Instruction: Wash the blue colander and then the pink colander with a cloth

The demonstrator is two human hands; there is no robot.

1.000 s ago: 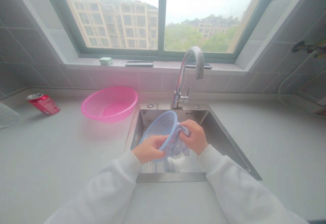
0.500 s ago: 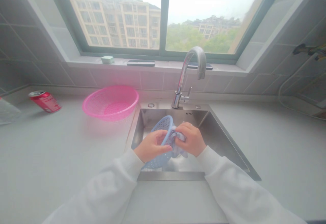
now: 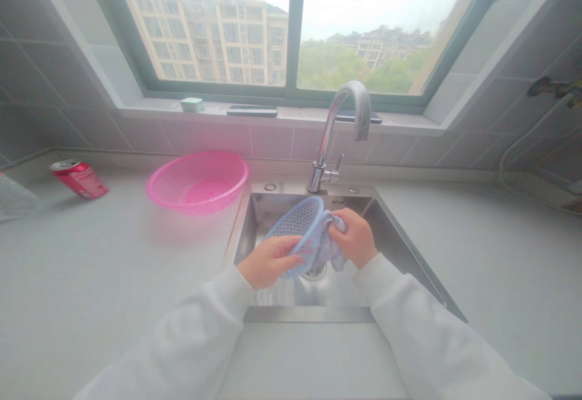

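Two hands worked with two things, one blue basket [image 3: 297,219] and one cloth [image 3: 335,253]. The left hand [image 3: 268,262] gripped the basket by its near side, thumb at the rim; the right hand [image 3: 356,237] was clenched on the bunched cloth, which lay against the basket's outer wall on the right. The basket was held up over the one sink [image 3: 309,314], between its left and right edges. It was tipped, its opening facing up and to the left, and the long axis of its rim ran from near left to far right. One faucet [image 3: 328,132] stood at the sink's back edge. One pink basket [image 3: 157,191] sat beside the sink's back left corner, and one red can [image 3: 82,180] stood toward the counter's [image 3: 118,279] back left corner.
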